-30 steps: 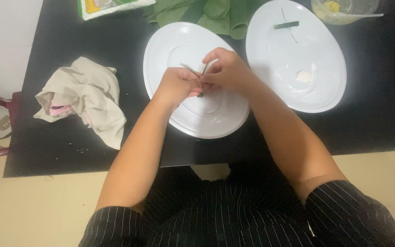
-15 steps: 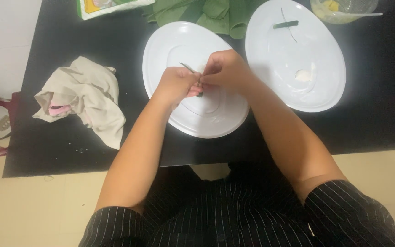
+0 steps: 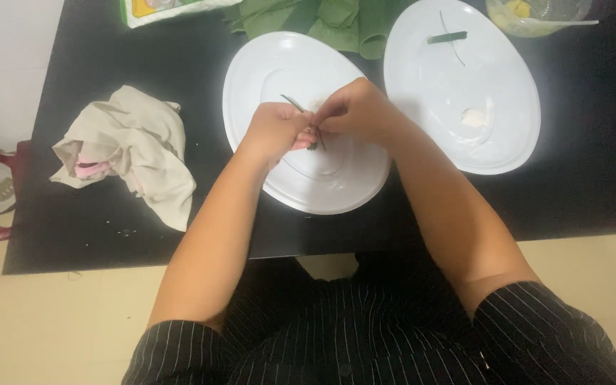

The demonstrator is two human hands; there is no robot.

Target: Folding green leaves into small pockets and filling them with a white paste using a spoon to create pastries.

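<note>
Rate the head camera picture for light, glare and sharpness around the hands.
Head view: bright overhead light blows out the two white oval plates, the near plate and the far plate, so their surface detail is washed out; the black table reads very dark against them; left hand and right hand are fairly sharp, but the thin green strip they pinch is too small to resolve; the crumpled beige cloth is evenly lit.
</note>
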